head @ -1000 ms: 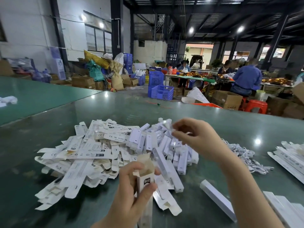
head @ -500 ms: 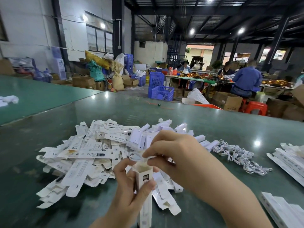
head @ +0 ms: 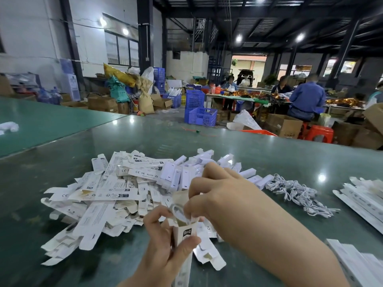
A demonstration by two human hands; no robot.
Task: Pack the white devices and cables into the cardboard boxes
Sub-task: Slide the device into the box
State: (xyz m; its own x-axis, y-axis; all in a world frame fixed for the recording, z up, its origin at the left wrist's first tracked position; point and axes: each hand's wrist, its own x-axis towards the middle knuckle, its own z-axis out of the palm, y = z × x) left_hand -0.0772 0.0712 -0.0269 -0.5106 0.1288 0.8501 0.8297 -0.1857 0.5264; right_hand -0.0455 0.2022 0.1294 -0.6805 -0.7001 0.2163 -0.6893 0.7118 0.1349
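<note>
Loading step. The left hand (head: 165, 235) gripped an upright, open-topped box (head: 184, 237) just above the green table (head: 269, 158), while the right hand (head: 219, 195) pinched a clear-wrapped item (head: 178, 212), its contents indistinct, at the box mouth. The next move likely called for pushing the item straight down past the raised flap, then tucking that flap shut. Flat box blanks (head: 99, 195) lay left, white devices (head: 186, 175) behind, cables (head: 298, 193) right; open tabletop remained nearest the person.
</note>
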